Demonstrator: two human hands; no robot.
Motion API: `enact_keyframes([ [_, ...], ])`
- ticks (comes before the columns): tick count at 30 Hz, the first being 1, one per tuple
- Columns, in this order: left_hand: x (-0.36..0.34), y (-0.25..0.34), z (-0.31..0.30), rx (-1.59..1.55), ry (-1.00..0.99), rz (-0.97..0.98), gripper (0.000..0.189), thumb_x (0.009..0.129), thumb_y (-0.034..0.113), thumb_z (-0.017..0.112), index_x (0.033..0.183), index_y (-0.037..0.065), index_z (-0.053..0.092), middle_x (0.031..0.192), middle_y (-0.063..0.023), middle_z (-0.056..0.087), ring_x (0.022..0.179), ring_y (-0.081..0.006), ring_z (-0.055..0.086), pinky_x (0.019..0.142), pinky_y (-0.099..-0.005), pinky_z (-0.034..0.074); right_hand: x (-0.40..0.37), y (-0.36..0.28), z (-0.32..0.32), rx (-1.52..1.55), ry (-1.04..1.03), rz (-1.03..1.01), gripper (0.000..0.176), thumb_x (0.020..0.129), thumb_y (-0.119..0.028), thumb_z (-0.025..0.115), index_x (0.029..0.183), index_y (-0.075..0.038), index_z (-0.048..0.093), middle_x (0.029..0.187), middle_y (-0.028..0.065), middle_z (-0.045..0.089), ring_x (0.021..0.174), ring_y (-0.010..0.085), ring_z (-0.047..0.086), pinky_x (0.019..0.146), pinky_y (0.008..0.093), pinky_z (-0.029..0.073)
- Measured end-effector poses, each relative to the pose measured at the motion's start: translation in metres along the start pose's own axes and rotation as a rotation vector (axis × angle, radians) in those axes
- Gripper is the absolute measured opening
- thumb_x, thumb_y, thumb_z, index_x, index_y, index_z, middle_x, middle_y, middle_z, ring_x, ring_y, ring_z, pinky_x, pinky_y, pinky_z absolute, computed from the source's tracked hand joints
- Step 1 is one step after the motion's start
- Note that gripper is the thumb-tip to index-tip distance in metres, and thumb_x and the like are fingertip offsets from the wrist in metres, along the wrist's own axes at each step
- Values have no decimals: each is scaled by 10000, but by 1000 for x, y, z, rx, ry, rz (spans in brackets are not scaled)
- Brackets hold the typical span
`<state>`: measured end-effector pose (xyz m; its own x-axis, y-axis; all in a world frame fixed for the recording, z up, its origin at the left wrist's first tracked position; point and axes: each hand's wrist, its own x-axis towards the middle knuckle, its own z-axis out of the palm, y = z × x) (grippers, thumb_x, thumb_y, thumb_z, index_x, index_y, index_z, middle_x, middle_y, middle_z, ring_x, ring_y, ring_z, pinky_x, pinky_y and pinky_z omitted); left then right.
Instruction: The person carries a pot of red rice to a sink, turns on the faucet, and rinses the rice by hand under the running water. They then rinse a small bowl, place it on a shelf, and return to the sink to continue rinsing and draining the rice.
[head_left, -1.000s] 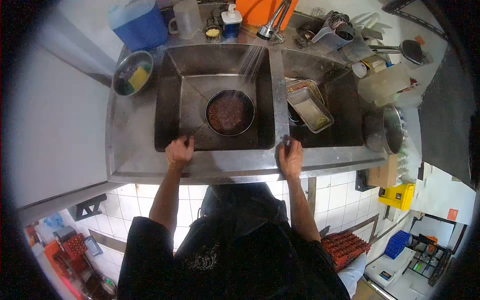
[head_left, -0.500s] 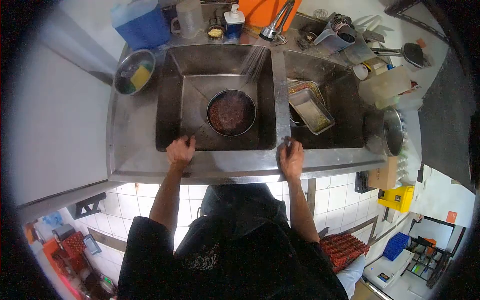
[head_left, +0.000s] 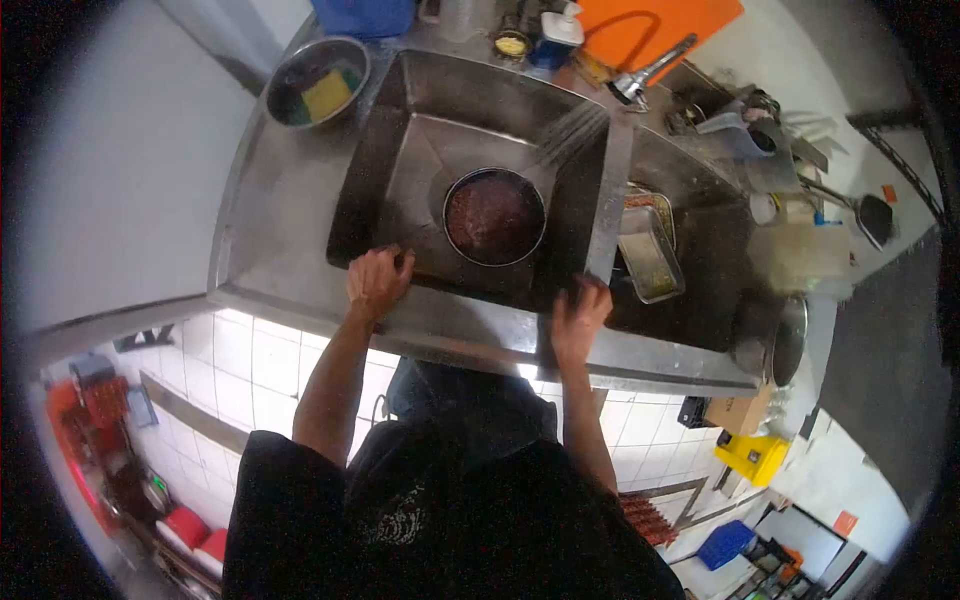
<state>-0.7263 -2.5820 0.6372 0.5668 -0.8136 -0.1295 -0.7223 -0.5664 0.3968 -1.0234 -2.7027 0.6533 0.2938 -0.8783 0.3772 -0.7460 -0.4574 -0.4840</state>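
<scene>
My left hand [head_left: 378, 283] is at the front rim of the left sink basin [head_left: 425, 185], its fingers bent over the edge. A round metal pan [head_left: 541, 240] stands in that basin, with dark red beans or grains [head_left: 490, 215] under cloudy water. From the faucet head [head_left: 625, 90] a spray of water [head_left: 575, 135] falls toward the pan. My right hand [head_left: 580, 320], slightly blurred, is over the front ledge near the divider [head_left: 612, 200]. Its thumb stands apart from the loosely bent fingers, and nothing shows in it.
Rectangular metal trays [head_left: 650, 255] lie in the right basin. A metal bowl [head_left: 283, 110] with a yellow sponge [head_left: 326, 97] sits on the left ledge. Behind stand a pump bottle [head_left: 560, 35] and an orange board [head_left: 650, 35]. A large pot [head_left: 790, 340] is at the right end.
The view has turned, tilting the sink. Water in the pan looks higher over the red contents. My right hand has shifted off the divider's front end; my left stays at the rim.
</scene>
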Motion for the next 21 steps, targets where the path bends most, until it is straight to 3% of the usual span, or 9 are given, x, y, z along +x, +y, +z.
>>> enact_keyframes([
  [2,1,-1,-1,14,-19,25,344,883,370,564,847,47,680,801,-198,674,754,-359,666,713,-453,525,17,-16,26,-25,-74,-39,382,800,-90,653,1163,-58,539,1149,208,504,1076,381,494,965,463,364],
  [4,2,0,-4,23,-25,7,346,886,370,562,851,46,679,801,-190,676,746,-349,667,708,-449,526,31,-20,63,308,-420,-12,374,830,-131,631,1171,-38,508,1143,229,510,1141,415,461,965,488,381],
  [6,4,3,-7,31,-41,-13,347,889,370,560,854,46,679,801,-181,677,737,-340,668,703,-446,526,44,-26,104,285,-688,137,451,846,-174,623,1256,-54,476,1235,258,493,1195,421,448,1010,459,379],
  [10,10,2,-8,-65,-111,-49,364,895,375,548,877,33,673,846,-170,679,745,-339,666,695,-446,527,28,27,227,39,-728,-43,573,854,-198,630,1376,-131,404,1294,231,450,1232,383,430,1032,401,370],
  [12,11,4,-10,-130,-82,-53,363,895,375,546,885,34,672,862,-169,678,753,-339,666,691,-444,528,34,44,259,-38,-881,-143,650,888,-268,593,1467,-219,301,1418,236,343,1292,443,352,1085,502,292],
  [13,13,7,-15,-126,-143,-103,358,896,375,544,886,41,670,860,-168,675,753,-343,664,683,-446,529,40,33,258,-33,-906,-162,650,888,-268,593,1467,-219,301,1418,236,343,1292,443,352,1085,502,292],
  [15,13,4,-14,-115,-196,-187,352,897,375,542,886,47,668,857,-166,671,753,-347,662,675,-449,530,49,13,260,-205,-897,-211,659,896,-285,578,1481,-249,276,1470,232,264,1309,506,284,1063,654,213],
  [17,13,-2,-7,-138,-95,-94,344,889,377,558,845,51,659,811,-150,653,718,-340,657,629,-442,531,55,20,281,-193,-892,-270,655,889,-292,584,1472,-238,291,1463,234,276,1309,504,288,1061,654,216],
  [21,8,1,-4,-165,-84,-132,338,877,376,582,805,52,647,764,-132,627,683,-326,651,588,-433,529,68,90,332,-336,-719,-336,643,859,-318,608,1434,-193,349,1434,240,325,1309,493,302,1053,655,231],
])
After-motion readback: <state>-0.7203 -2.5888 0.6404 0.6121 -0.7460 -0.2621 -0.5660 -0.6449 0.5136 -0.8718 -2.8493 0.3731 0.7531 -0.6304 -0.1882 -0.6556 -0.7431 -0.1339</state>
